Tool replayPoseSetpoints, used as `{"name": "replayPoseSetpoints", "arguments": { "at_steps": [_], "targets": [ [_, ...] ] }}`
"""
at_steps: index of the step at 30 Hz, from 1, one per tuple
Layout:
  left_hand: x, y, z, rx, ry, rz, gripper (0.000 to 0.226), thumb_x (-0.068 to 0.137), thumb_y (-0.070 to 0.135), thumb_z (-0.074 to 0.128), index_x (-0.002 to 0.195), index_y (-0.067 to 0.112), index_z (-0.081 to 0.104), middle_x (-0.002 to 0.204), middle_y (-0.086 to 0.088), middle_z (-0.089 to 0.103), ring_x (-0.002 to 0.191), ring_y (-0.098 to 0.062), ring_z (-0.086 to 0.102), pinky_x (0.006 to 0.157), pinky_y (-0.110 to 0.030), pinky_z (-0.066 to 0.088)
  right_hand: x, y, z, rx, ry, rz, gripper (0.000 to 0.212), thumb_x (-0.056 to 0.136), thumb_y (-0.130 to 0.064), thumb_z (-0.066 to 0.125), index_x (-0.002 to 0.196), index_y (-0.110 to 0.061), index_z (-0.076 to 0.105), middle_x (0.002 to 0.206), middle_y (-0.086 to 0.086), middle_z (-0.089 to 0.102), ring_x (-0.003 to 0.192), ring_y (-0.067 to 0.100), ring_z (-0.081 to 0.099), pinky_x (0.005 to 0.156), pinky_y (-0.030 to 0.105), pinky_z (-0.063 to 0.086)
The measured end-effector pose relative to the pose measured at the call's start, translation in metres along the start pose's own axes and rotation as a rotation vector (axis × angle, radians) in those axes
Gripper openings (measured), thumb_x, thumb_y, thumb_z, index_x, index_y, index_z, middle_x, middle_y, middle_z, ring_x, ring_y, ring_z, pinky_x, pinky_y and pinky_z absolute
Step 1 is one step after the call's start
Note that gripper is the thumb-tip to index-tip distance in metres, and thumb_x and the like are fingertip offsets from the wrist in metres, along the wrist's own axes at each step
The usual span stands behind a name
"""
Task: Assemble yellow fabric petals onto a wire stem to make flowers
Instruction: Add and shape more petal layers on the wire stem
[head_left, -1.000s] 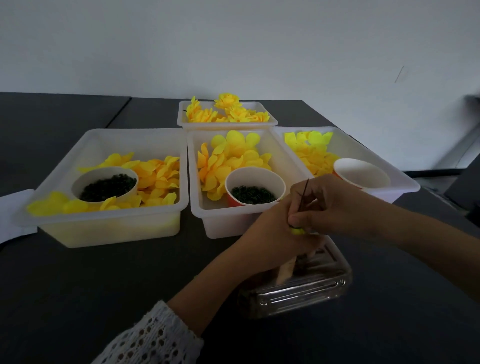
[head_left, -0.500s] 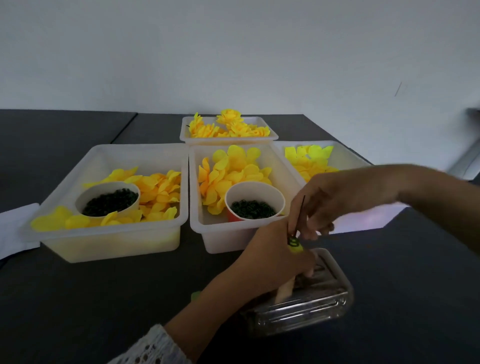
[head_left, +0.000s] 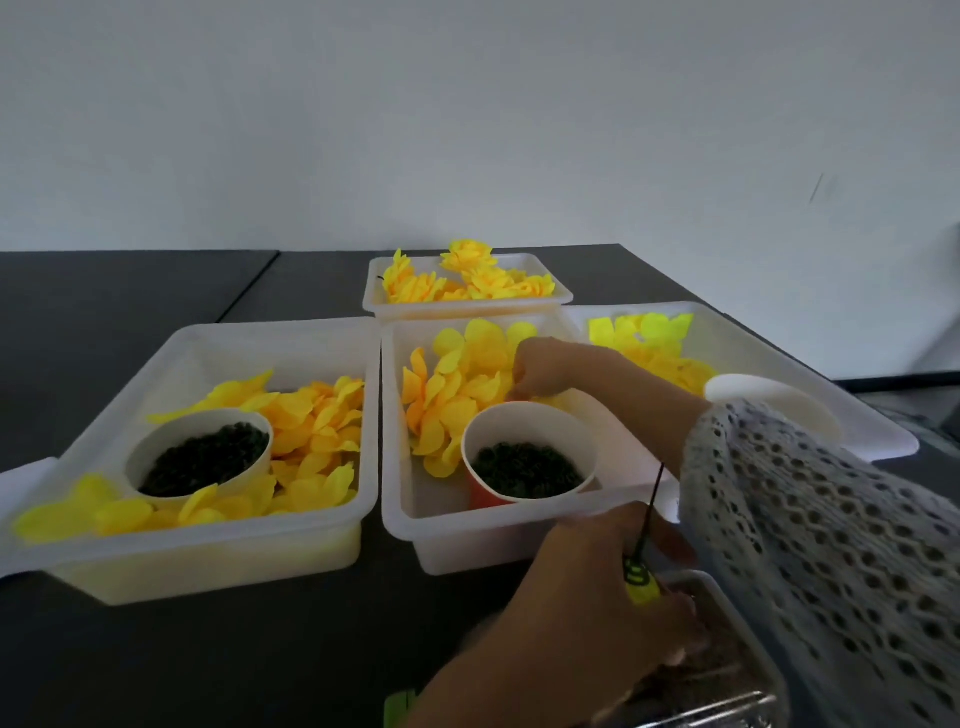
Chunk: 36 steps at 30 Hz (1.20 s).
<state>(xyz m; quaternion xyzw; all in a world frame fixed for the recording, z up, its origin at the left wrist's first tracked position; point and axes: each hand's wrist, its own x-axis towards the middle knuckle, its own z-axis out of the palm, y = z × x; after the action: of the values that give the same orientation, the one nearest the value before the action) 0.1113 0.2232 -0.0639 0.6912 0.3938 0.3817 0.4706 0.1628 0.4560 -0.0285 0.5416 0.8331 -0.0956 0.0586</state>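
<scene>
The right hand (head_left: 545, 371) has been taken away from the wire stem (head_left: 649, 512) and is now reached forward into the middle tray (head_left: 397, 426), where its curled fingers are laid on the yellow petals (head_left: 467, 374) behind the red cup (head_left: 527, 457). The stem is now held by the left hand (head_left: 587, 608) alone, near the right sleeve (head_left: 810, 519).

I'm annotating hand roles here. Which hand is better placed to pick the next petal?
The right hand: it already reaches into the middle tray's petals, while the left hand holds the wire stem.
</scene>
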Motion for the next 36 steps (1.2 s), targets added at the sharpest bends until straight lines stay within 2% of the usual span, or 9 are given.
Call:
{"name": "replayPoseSetpoints", "arguments": {
  "at_steps": [4,9,13,20,22,24,26,31,36],
  "targets": [
    [-0.001,-0.001,-0.001,0.005,0.000,-0.041,0.026,0.084,0.015,0.073,0.100,0.029,0.058,0.076,0.004,0.070,0.072,-0.012,0.069,0.071,-0.026,0.058,-0.003,0.004,-0.016,0.174,0.103,-0.017,0.035,0.085,-0.021,0.072,0.104,0.007,0.066,0.099,0.016,0.060,0.083,0.022,0.057,0.070,0.029,0.047],
    [-0.004,0.003,0.000,0.047,0.032,-0.027,0.032,0.084,0.021,0.071,0.101,0.041,0.052,0.075,0.002,0.072,0.063,-0.002,0.067,0.060,-0.011,0.050,-0.024,0.014,-0.035,0.432,0.271,-0.042,0.018,0.086,-0.010,0.069,0.102,-0.004,0.070,0.106,0.006,0.057,0.084,0.014,0.055,0.065,0.018,0.043],
    [-0.005,0.004,0.001,0.100,0.054,0.024,0.041,0.081,0.031,0.075,0.111,0.045,0.050,0.087,0.007,0.069,0.082,0.002,0.064,0.067,-0.005,0.046,-0.040,0.014,-0.040,0.570,0.367,-0.051,0.020,0.095,-0.007,0.054,0.106,-0.005,0.070,0.088,0.001,0.060,0.063,0.010,0.047,0.044,0.007,0.034],
    [-0.014,0.019,-0.020,0.051,0.119,0.129,0.087,0.059,0.058,0.080,0.131,0.053,0.031,0.120,0.028,0.050,0.113,0.002,0.056,0.086,-0.022,0.054,-0.066,0.019,-0.047,0.614,0.558,-0.041,0.025,0.097,-0.016,0.053,0.116,-0.009,0.068,0.120,0.009,0.066,0.094,0.014,0.055,0.078,0.026,0.043],
    [-0.015,0.029,-0.031,0.068,0.209,0.158,0.081,0.059,0.062,0.075,0.128,0.054,0.034,0.124,0.026,0.049,0.114,0.003,0.055,0.084,-0.023,0.054,-0.080,0.019,-0.055,0.723,0.655,-0.083,0.024,0.097,-0.011,0.054,0.115,-0.002,0.067,0.113,0.016,0.068,0.095,0.018,0.061,0.089,0.033,0.048],
    [-0.011,0.037,-0.042,0.035,0.329,0.183,0.061,0.068,0.057,0.070,0.121,0.049,0.040,0.123,0.020,0.051,0.106,0.006,0.058,0.078,-0.020,0.052,-0.100,0.016,-0.063,0.927,0.698,-0.145,0.025,0.097,-0.007,0.054,0.117,0.004,0.064,0.106,0.018,0.068,0.086,0.016,0.063,0.083,0.030,0.052],
    [-0.007,0.046,-0.053,-0.006,0.451,0.145,0.042,0.080,0.059,0.064,0.114,0.044,0.045,0.117,0.017,0.054,0.098,0.005,0.061,0.075,-0.019,0.048,-0.123,0.011,-0.069,1.069,0.668,-0.190,0.028,0.099,-0.011,0.053,0.120,0.004,0.062,0.102,0.015,0.066,0.081,0.015,0.063,0.076,0.029,0.052],
    [-0.005,0.059,-0.065,-0.053,0.494,-0.008,0.026,0.089,0.059,0.042,0.108,0.043,0.051,0.118,0.017,0.058,0.098,-0.003,0.065,0.087,-0.034,0.051,-0.179,-0.004,-0.064,1.315,0.339,-0.301,0.033,0.101,-0.016,0.044,0.126,0.001,0.058,0.112,0.016,0.064,0.096,0.026,0.062,0.089,0.040,0.052],
    [-0.004,0.068,-0.056,-0.048,0.580,-0.046,0.036,0.087,0.054,0.058,0.114,0.031,0.052,0.108,0.005,0.062,0.087,-0.005,0.068,0.070,-0.029,0.050,-0.214,-0.009,-0.053,1.467,0.111,-0.330,0.028,0.098,-0.016,0.045,0.116,-0.005,0.064,0.109,0.010,0.071,0.090,0.023,0.070,0.084,0.034,0.057]
  ]
}}
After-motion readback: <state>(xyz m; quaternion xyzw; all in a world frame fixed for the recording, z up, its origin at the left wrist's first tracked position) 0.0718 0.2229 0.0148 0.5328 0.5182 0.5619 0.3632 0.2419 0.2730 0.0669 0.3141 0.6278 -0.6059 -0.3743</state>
